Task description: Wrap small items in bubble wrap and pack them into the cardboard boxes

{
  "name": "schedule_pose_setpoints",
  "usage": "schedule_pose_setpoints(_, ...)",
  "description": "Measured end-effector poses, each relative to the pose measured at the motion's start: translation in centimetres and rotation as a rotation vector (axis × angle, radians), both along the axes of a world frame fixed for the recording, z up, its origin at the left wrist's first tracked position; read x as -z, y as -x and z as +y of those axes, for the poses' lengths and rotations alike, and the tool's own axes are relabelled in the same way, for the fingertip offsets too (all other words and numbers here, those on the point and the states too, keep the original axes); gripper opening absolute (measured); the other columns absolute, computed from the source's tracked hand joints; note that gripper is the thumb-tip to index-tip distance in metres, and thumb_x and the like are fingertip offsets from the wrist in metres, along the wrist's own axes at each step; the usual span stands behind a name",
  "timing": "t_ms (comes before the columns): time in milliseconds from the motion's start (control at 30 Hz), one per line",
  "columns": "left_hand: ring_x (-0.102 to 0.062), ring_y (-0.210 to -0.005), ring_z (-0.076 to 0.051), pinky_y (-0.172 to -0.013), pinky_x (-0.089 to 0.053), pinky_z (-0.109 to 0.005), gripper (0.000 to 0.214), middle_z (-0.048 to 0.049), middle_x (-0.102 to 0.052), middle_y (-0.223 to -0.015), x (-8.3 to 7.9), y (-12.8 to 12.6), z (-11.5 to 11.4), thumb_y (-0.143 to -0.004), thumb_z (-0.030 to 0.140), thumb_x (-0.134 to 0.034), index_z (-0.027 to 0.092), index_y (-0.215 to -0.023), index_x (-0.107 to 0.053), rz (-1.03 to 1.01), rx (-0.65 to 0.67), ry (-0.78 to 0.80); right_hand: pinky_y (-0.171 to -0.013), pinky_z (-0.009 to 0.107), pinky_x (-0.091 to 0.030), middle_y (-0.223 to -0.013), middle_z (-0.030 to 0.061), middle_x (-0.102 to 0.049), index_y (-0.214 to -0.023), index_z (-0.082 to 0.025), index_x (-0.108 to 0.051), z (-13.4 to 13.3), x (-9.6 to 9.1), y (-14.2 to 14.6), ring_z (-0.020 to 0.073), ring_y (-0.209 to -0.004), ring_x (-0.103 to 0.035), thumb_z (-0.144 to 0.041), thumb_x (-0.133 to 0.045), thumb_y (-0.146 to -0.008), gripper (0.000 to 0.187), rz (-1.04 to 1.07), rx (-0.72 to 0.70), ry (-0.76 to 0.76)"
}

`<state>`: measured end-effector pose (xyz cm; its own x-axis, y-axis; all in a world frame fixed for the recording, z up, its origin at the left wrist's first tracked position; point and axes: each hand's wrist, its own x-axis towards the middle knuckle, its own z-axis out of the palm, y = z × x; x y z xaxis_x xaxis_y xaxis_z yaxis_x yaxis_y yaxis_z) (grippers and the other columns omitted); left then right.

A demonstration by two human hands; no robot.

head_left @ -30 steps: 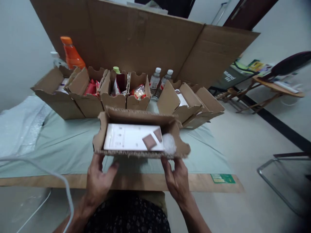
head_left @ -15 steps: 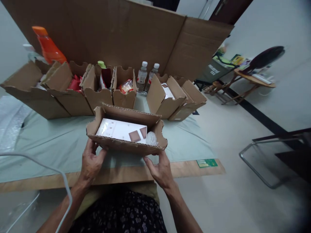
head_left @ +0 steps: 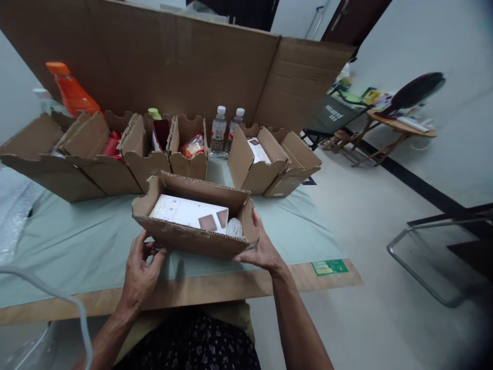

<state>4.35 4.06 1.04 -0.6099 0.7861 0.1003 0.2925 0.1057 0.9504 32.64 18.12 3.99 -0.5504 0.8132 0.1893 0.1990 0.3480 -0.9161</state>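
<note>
Bin (head_left: pixel 192 241): open-topped, on or just over the cloth (head_left: pixel 96 254), cannot tell which.
Carton (head_left: pixel 181 210): lying inside the bin, toward its left end.
Clear piece (head_left: pixel 234 227): inside the bin, between carton and right end.
Right hand (head_left: pixel 265 249): clamped on the bin's right end, thumb at the front, fingers round the end.
Left hand (head_left: pixel 142 264): curled at the bin's lower left corner, thumb apart from fingers; gripping or merely touching, cannot tell.
Bin handling: apparently at a steadying step, with both hands at opposite ends.
Bin's next move: judged to call for a sure left grip and level ends, to keep the carton from sliding.
Left boxes (head_left: pixel 188 167): behind the bin, mostly to its left.
Right boxes (head_left: pixel 252 174): behind the bin, to its right.
</note>
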Motion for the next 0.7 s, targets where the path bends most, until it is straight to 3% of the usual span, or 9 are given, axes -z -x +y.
schedule_pose_setpoints(67, -0.068, -0.092, -0.021, -0.076, -0.059, -0.033, 0.065, -0.0096, -0.065, -0.112, -0.1, -0.9, 1.2, -0.084, 0.041, -0.067, 0.019, -0.143, -0.049, -0.023, 0.078, -0.002, -0.121, 0.055, -0.037, -0.166, 0.0155, -0.031, -0.163, -0.027, -0.021, -1.8, 0.9, -1.8, 0.0380, -0.151, -0.035, -0.068, -0.089, -0.057, 0.132, -0.010, 0.129, -0.037)
schedule_pose_setpoints(167, -0.068, -0.103, -0.023, -0.080, -0.060, -0.035, 0.068, -0.0148, -0.061, -0.133, 0.0, -2.7, 3.0, -0.087, 0.032, -0.063, 0.022, -0.150, -0.041, -0.006, 0.246, -0.031, -0.117, 0.060, -0.041, -0.163, 0.0180, -0.035, -0.162, -0.027, -0.022, -4.8, 2.7, -4.3, 0.0407, -0.148, -0.040, -0.059, -0.093, -0.056, 0.131, -0.009, 0.438, -0.073)
schedule_pose_setpoints(300, -0.066, -0.116, -0.026, -0.095, -0.058, -0.044, 0.072, -0.0170, -0.048, -0.150, 0.0, -5.6, 4.7, -0.085, 0.022, -0.062, 0.024, -0.153, -0.040, 0.064, 0.446, -0.121, -0.116, 0.063, -0.040, -0.163, 0.0216, -0.032, -0.162, -0.026, -0.015, -6.6, 3.6, -3.6, 0.0392, -0.149, -0.038, -0.052, -0.089, -0.067, 0.123, 0.039, 0.731, -0.090)
schedule_pose_setpoints(467, -0.046, -0.144, -0.034, -0.113, -0.046, -0.055, 0.084, -0.0131, -0.031, -0.165, -0.2, -8.4, 5.1, -0.082, 0.018, -0.064, 0.031, -0.158, -0.031, 0.115, 0.650, -0.124, -0.109, 0.056, -0.049, -0.166, 0.0187, -0.027, -0.161, -0.028, -0.016, -6.0, 2.4, 1.3, 0.0359, -0.151, -0.034, -0.046, -0.085, -0.076, 0.111, 0.109, 0.760, -0.132)
schedule_pose_setpoints(567, -0.033, -0.152, -0.036, -0.118, -0.039, -0.059, 0.092, -0.0123, -0.030, -0.167, 0.1, -9.1, 5.5, -0.081, 0.017, -0.065, 0.032, -0.161, -0.023, 0.147, 0.654, -0.153, -0.109, 0.054, -0.051, -0.165, 0.0176, -0.028, -0.161, -0.028, -0.019, -6.4, 2.2, 2.7, 0.0346, -0.151, -0.034, -0.041, -0.078, -0.084, 0.098, 0.128, 0.704, -0.141)
schedule_pose_setpoints(700, -0.035, -0.152, -0.034, -0.121, -0.035, -0.059, 0.089, -0.0120, -0.036, -0.165, 0.9, -9.2, 6.3, -0.083, 0.016, -0.064, 0.032, -0.161, -0.024, 0.203, 0.608, -0.209, -0.109, 0.053, -0.052, -0.163, 0.0164, -0.031, -0.161, -0.029, -0.020, -6.9, 2.7, 2.8, 0.0317, -0.148, -0.040, -0.035, -0.070, -0.092, 0.086, 0.155, 0.667, -0.143)
